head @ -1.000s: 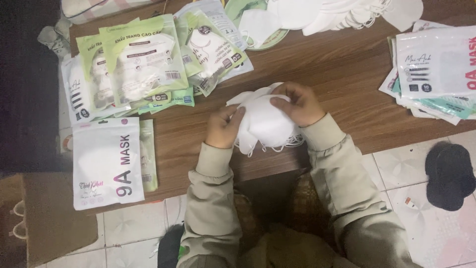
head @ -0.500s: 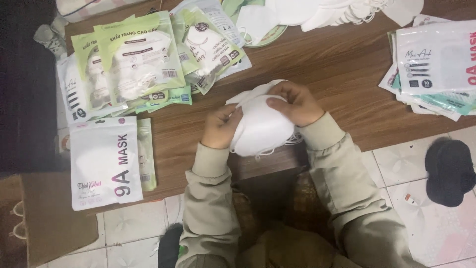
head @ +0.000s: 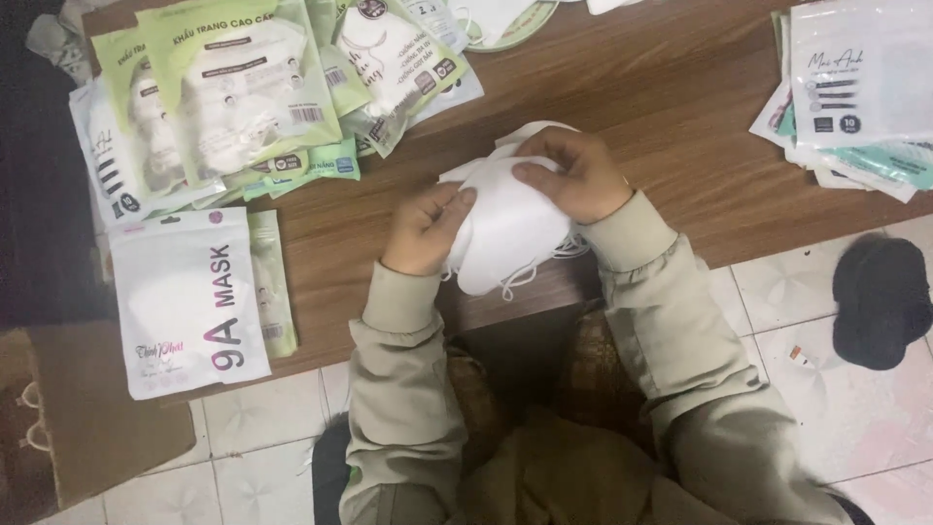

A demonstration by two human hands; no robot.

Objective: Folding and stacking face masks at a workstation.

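White soft fabric face masks (head: 505, 228), stacked and held over the brown wooden desk (head: 680, 126) edge, we grasp with left hand (head: 425, 228) and right hand (head: 573, 175); light, limp, best pinched at edges.

– What is the furniture here?
– A brown wooden counter (head: 680, 117) with visible grain, filling the upper part of the view.
– And below it?
– A floor (head: 777, 301) of pale square tiles with dark joints. A dark rounded thing (head: 880, 301) lies on it at the right, a brown cardboard box (head: 87, 408) stands at the left.
– The light?
– Dim and even.
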